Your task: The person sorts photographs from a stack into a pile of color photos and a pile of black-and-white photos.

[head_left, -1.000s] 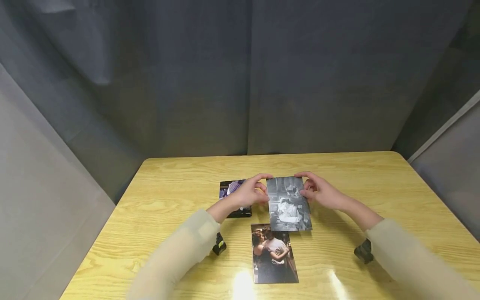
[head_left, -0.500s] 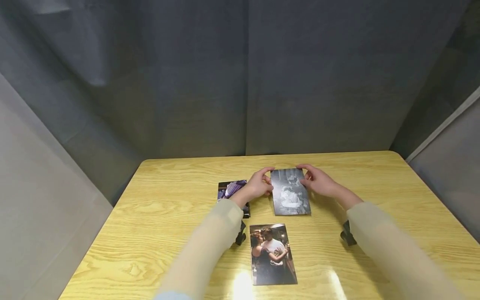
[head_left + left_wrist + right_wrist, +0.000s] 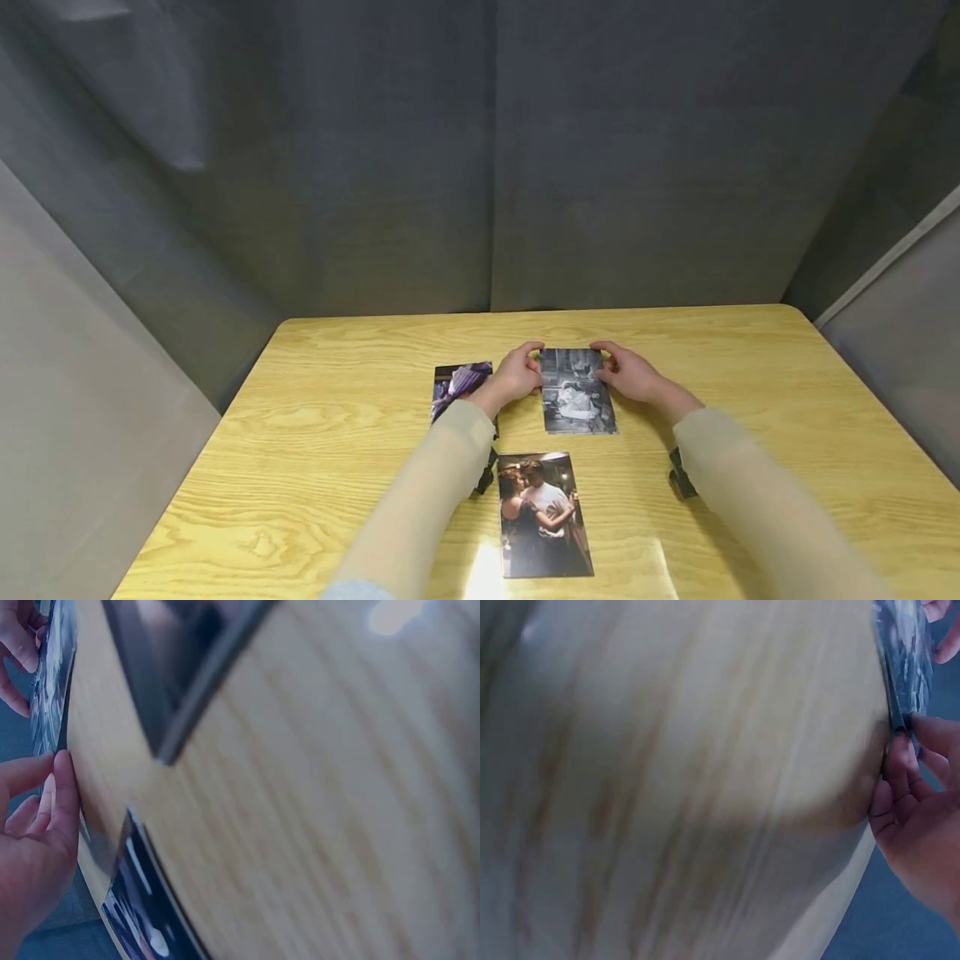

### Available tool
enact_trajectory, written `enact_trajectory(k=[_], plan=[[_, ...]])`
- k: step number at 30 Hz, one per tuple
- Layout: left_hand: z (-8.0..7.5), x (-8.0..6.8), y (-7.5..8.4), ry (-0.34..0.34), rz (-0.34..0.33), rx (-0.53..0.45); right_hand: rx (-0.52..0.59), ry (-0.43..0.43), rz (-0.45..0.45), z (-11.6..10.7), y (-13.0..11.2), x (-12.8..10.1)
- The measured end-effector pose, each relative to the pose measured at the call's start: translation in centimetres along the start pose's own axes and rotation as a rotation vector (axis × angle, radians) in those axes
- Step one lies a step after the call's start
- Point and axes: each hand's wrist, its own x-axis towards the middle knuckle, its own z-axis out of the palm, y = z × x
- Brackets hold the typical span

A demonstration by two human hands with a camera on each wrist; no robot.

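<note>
Grey curtains enclose a yellow wooden table (image 3: 337, 400). Near its centre lies a black-and-white photo (image 3: 577, 392), pinched at its far corners by the left hand (image 3: 515, 377) and right hand (image 3: 628, 375). A colour photo (image 3: 543, 514) lies nearer, apart; a purple photo (image 3: 457, 385) lies left.

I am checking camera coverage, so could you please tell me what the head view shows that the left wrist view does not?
Only the head view shows both hands whole: the left hand and right hand hold the far corners of the black-and-white photo print, with the colour photo of a dancing couple nearer the person. Only the left wrist view shows the left hand's fingers close up at that print's edge. Both show the yellow wooden table, the purple-toned photo and the black-and-white print.
</note>
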Motion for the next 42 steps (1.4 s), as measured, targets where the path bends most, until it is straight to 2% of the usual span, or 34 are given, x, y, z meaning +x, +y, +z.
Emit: enact_trajectory(k=[3, 8, 14, 19, 25, 29, 34, 38, 42], plan=[[0.0, -0.2, 0.0, -0.005, 0.018, 0.040, -0.030, 0.007, 0.018, 0.2, 0.0, -0.1], [0.0, -0.3, 0.3, 0.009, 0.069, 0.216, -0.062, 0.015, 0.039, 0.3, -0.1, 0.0], [0.0, 0.0, 0.2, 0.020, 0.066, 0.347, -0.089, 0.031, 0.019, 0.5, -0.2, 0.2], [0.0, 0.3, -0.2, 0.040, 0.069, 0.381, -0.094, 0.034, 0.023, 0.6, -0.1, 0.5], [-1.2, -0.3, -0.7, 0.010, 0.083, 0.257, -0.013, 0.061, -0.017, 0.3, -0.1, 0.2], [-2.8, -1.7, -0.9, -0.049, 0.109, 0.181, 0.077, 0.056, -0.057, -0.4, -0.9, -0.8], [-5.1, -4.7, -0.7, -0.100, 0.180, 0.148, 0.132, 0.026, -0.111, -1.4, -2.9, -3.4], [-6.3, -7.2, -0.7, -0.098, 0.242, 0.170, 0.128, -0.002, -0.148, -1.4, -4.5, -5.7], [-6.7, -10.0, -1.1, -0.095, 0.267, 0.186, 0.143, -0.053, -0.182, -0.2, -5.6, -7.5]])
